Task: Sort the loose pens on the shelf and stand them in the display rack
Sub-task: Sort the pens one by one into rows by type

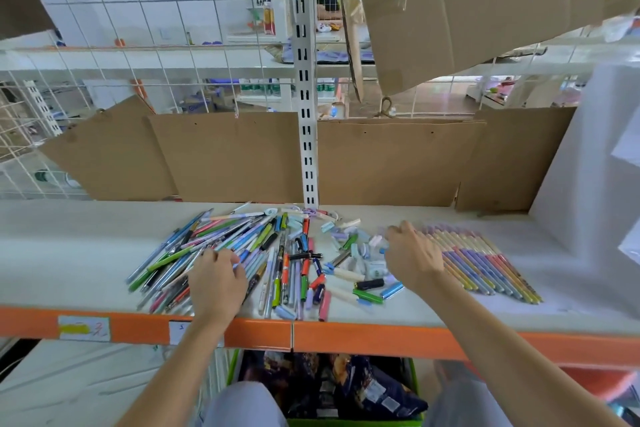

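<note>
Shelf: a pale grey board (69,253) with an orange metal front edge (346,340), seen from above; brown cardboard sheets (225,156) stand along its back, either side of a white slotted upright post (306,114).
Loose pens: a jumbled heap of long coloured plastic pens (221,239), green, blue, pink and grey, lies left of centre on the shelf, fanned toward 10 o'clock.
Short pieces: stubby pastel caps and short pens (349,253) are scattered at the middle, between the two hands.
Sorted row: slim pastel pens in purple, yellow and blue (485,263) lie side by side in a neat band at 3 o'clock of the heap, just beside the right hand.
Left hand: the left hand (216,279) rests on the near edge of the heap, fingers curled down among the pens; whether it grips one I cannot tell.
Right hand: the right hand (412,255) hovers over the short pieces, back upward, fingers bent under; what, if anything, it holds is hidden.
Below: a green-rimmed bin of dark printed packets (329,388) sits under the shelf at 6 o'clock.
</note>
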